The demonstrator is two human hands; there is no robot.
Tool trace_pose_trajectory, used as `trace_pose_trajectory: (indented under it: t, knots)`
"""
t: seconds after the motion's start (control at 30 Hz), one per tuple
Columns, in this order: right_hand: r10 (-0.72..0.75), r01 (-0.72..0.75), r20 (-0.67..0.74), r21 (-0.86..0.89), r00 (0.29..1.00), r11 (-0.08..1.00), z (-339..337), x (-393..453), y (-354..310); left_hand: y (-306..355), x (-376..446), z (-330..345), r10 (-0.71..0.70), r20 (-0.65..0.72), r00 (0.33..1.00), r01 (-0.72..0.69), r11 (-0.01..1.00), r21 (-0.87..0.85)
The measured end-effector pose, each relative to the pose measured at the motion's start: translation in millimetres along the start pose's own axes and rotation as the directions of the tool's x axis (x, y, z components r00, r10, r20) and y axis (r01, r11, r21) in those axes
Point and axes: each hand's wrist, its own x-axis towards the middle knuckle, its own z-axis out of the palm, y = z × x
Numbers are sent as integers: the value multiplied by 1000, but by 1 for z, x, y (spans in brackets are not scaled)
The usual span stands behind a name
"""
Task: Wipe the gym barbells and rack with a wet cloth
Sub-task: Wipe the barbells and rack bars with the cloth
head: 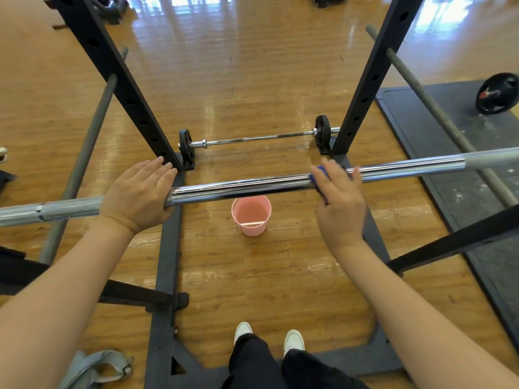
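The job looks like it is in the middle: the bar is being wiped, and the rack and the small barbell behind the bar look not done yet. The left hand rests flat on the bar, fingers straight. The right hand presses the blue cloth onto the bar. A pink bucket stands under the bar.

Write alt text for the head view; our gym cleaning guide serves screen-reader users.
A person's right hand presses a blue cloth on a chrome barbell while the left hand rests on the bar. A pink bucket stands on the wooden floor below, inside a black rack.
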Motion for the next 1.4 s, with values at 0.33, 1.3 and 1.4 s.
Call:
trace_pose_trajectory:
  t: [0.33,1.3,1.4]
  knots:
    - [11,-18,231,25,973,1000,-8,6,-18,4,1,-5,-7,-74,997,4,999,-33]
    - [-87,71,242,71,966,995,34,7,-120,-1,4,-15,71,-98,993,-82,990,-116]
    - [48,-63,253,51,966,997,18,11,-87,-1,3,-15,63,-83,995,-74,989,-130]
